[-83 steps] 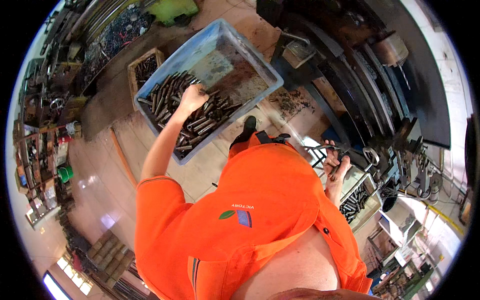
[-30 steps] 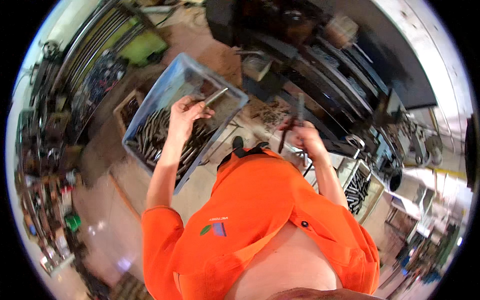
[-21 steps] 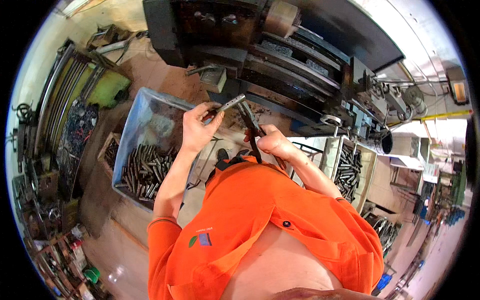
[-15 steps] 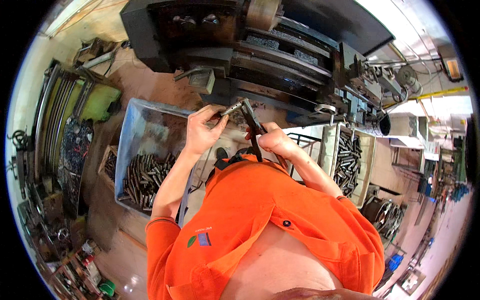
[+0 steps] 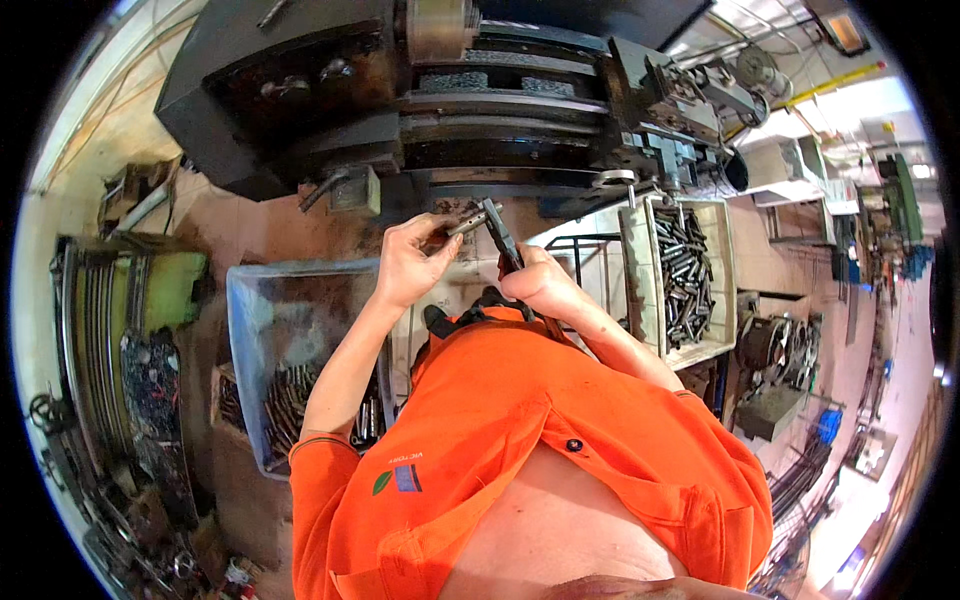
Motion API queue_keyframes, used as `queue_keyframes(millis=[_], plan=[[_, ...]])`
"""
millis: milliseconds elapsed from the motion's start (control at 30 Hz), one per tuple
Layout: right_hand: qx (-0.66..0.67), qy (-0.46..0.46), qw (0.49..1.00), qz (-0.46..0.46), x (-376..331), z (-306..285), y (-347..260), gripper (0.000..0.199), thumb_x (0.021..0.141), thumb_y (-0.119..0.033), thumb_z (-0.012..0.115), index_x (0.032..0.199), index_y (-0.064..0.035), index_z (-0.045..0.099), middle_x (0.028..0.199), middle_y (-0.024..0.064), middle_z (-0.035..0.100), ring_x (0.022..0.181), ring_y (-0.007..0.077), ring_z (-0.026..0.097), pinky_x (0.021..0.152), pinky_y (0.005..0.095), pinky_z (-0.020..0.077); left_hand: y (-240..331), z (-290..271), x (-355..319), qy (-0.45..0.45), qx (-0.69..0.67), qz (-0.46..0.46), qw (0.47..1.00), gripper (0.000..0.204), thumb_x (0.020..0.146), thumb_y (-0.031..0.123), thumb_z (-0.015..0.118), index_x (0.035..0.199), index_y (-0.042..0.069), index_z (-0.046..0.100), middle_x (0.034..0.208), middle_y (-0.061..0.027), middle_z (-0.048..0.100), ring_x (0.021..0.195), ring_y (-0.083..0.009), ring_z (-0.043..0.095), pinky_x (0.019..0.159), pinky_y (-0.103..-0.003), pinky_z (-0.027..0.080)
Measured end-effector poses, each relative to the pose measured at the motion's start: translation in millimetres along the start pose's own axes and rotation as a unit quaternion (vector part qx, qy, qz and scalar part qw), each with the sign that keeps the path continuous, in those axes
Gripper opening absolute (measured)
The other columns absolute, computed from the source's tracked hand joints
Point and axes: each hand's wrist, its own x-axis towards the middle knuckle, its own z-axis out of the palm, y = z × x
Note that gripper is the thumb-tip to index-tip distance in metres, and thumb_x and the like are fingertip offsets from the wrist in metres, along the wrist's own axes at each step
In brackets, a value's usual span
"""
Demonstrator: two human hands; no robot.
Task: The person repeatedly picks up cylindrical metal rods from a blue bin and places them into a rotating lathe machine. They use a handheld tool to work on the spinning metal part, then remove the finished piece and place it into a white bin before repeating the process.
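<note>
My left hand (image 5: 405, 265) is closed, pinching a short metal pin (image 5: 466, 227) with small holes along it. Its far end points up and right, against the head of a dark caliper (image 5: 498, 230). My right hand (image 5: 542, 284) is wrapped around the caliper below its jaws, with the thumb lying over it. The two hands are raised in front of my body, close together. Whether the jaws press on the pin is too small to tell.
Ahead stands a dark lathe (image 5: 505, 145), its chuck (image 5: 437, 30) blurred. A blue bin (image 5: 244, 330) on the left holds several metal pins (image 5: 288, 400). On the right, a pale crate (image 5: 645, 285) is filled with more pins (image 5: 684, 285). A small box (image 5: 358, 192) sits by the lathe.
The view has turned, so the lathe now lies further left. The caliper looks shorter, tipped differently in my right hand. My left hand still holds the pin at its jaws.
</note>
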Motion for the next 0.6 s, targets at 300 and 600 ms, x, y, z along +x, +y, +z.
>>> queue_keyframes(millis=[300, 600], plan=[[0.077, 0.025, 0.996, 0.039, 3.3, -22.7, 11.6, 0.017, 0.062, -0.014, 0.056, 0.073, -0.0004, 0.052, 0.067, 0.0041, 0.053, 0.064, 0.0127, 0.047, 0.060, 0.0273, 0.0385, -4.0, 19.9, 37.7, -0.086, -0.127, -0.113, 0.982, 0.025, 0.077, 0.009, 0.067, 0.096, -0.005, 0.059, 0.076, -0.0053, 0.061, 0.067, -0.0076, 0.057, 0.061, -0.022, 0.047], [0.267, 0.060, 0.961, -0.041, 72.9, -102.9, 30.5, 0.017, 0.065, -0.009, 0.054, 0.081, -0.0022, 0.052, 0.069, 0.0014, 0.049, 0.066, 0.0097, 0.044, 0.058, 0.0245, 0.0372, -14.6, 74.5, 87.8, -0.061, -0.122, -0.216, 0.967, 0.032, 0.081, 0.019, 0.065, 0.101, -0.005, 0.057, 0.083, -0.0058, 0.062, 0.075, -0.0117, 0.059, 0.068, -0.026, 0.049]])
